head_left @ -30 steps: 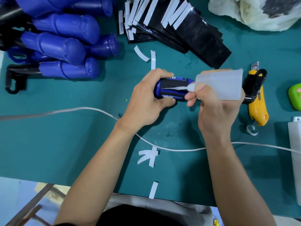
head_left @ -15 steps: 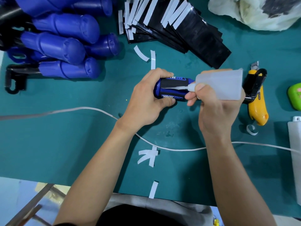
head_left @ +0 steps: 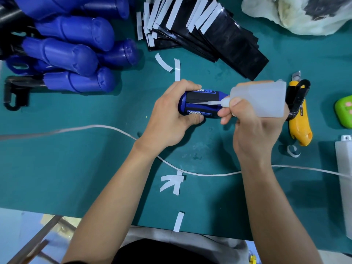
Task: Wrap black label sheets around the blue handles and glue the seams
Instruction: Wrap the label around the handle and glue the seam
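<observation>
Person is gluing a label seam near the middle of the teal-green table point(head_left: 76, 168).
The left hand point(head_left: 171, 119) is gripping the short blue plastic handle point(head_left: 182, 104) wrapped in a glossy black label sheet point(head_left: 202, 95). The right hand point(head_left: 253, 130) is clutching the translucent plastic glue bottle point(head_left: 262, 101), its nozzle touching the seam. Bare blue handles point(head_left: 72, 54) are lying at the far left corner.

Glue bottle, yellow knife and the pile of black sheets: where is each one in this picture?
glue bottle point(head_left: 266, 100), head view, on its translucent body.
yellow knife point(head_left: 300, 128), head view, on its yellow handle.
pile of black sheets point(head_left: 238, 49), head view, on a bare black sheet.
</observation>
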The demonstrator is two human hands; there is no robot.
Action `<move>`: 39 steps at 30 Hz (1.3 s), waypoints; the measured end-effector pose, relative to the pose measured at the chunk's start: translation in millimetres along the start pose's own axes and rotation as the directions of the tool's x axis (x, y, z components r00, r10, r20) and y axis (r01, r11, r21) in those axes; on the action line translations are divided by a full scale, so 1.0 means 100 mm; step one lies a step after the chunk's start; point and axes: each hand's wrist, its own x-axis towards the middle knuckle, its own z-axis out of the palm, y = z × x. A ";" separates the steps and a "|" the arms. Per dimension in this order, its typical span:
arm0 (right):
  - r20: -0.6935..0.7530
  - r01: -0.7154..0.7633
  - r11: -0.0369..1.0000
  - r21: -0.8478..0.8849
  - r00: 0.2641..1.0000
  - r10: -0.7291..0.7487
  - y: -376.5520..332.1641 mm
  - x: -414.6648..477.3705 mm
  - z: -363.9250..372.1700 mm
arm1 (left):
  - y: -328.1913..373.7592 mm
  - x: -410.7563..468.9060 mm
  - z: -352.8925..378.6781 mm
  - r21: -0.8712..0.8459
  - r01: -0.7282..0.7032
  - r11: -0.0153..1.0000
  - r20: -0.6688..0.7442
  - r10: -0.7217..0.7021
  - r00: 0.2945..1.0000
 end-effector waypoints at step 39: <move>-0.011 0.017 1.000 -0.005 1.000 -0.017 -0.07 0.00 -0.08 | -0.01 0.00 0.01 -0.020 -0.001 1.000 -0.003 0.001 1.000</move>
